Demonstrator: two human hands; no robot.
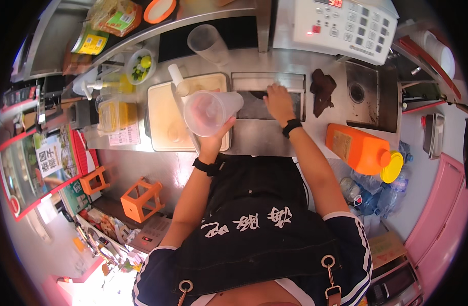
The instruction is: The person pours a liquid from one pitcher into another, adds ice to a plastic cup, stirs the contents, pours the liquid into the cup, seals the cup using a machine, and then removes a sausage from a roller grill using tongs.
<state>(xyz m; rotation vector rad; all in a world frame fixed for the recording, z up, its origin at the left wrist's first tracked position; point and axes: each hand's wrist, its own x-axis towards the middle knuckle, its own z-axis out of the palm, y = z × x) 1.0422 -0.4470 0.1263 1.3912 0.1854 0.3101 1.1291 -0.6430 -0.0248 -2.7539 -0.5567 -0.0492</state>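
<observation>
My left hand [215,143] holds a translucent plastic cup [205,113], tilted with its wide mouth towards me. My right hand [278,102] reaches over a recessed stainless steel well [253,111] in the counter. Its curled fingers are on a dark object [259,94], perhaps a handle; most of it is hidden. Below the cup lies a cream cutting board [163,118]. A white cylindrical piece [176,74] and a thin metal edge [186,132] lie across the board, partly hidden by the cup and hand.
Another clear cup [209,44] stands behind the board. Small green citrus fruits fill a tub [141,67] at the left. To the right are a dark cloth [322,91], a sink [371,99] and an orange jug [352,147]. A white control-panel machine [345,28] stands at the back.
</observation>
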